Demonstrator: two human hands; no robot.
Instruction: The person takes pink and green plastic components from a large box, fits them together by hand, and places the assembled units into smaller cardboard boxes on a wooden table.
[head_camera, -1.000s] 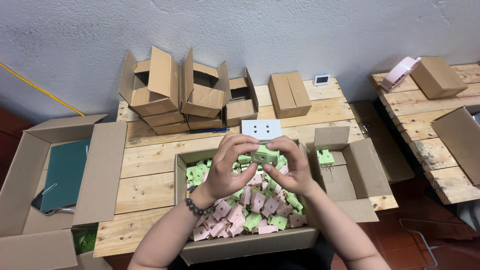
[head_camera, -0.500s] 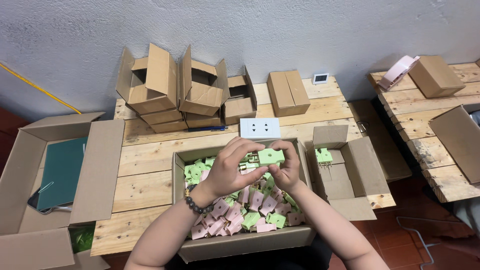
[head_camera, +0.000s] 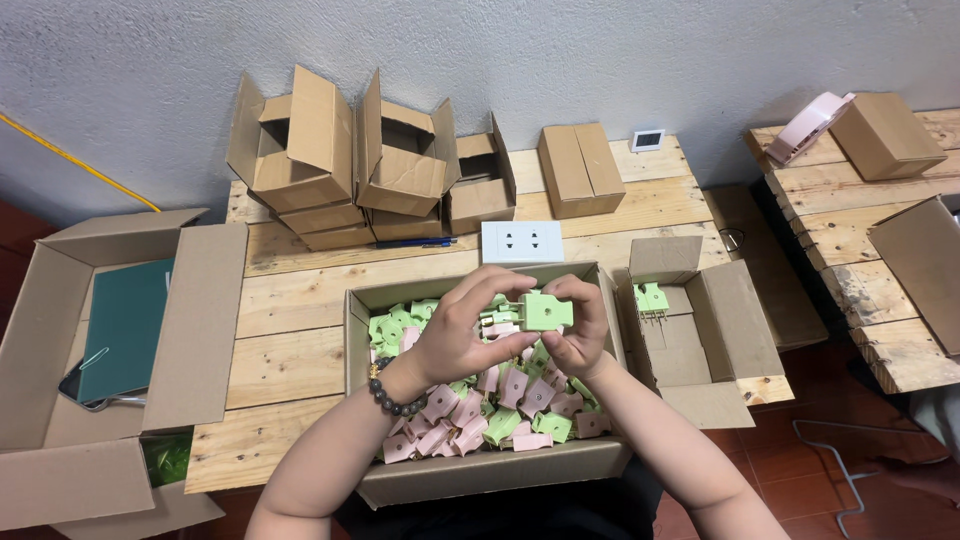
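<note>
An open brown carton (head_camera: 480, 470) of pink and green plugs sits at the counter's (head_camera: 300, 300) near edge; a smaller open carton (head_camera: 700, 330) lies just right of it; empty open cartons (head_camera: 350, 160) are stacked by the wall beside a closed one (head_camera: 580, 170); a small white-framed screen (head_camera: 647, 140) stands behind; a large open carton (head_camera: 110, 350) sits left.

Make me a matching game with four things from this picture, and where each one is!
Things:
1. green plug part
2. white socket plate
3. dark green book
4. pink fan

Places:
A. inside the big carton on the far left
B. on the other pallet table at the far right
C. pinched between the left hand and the right hand
D. flat on the wooden table, just behind the box of pink and green parts

Pairs: 1-C, 2-D, 3-A, 4-B
</note>
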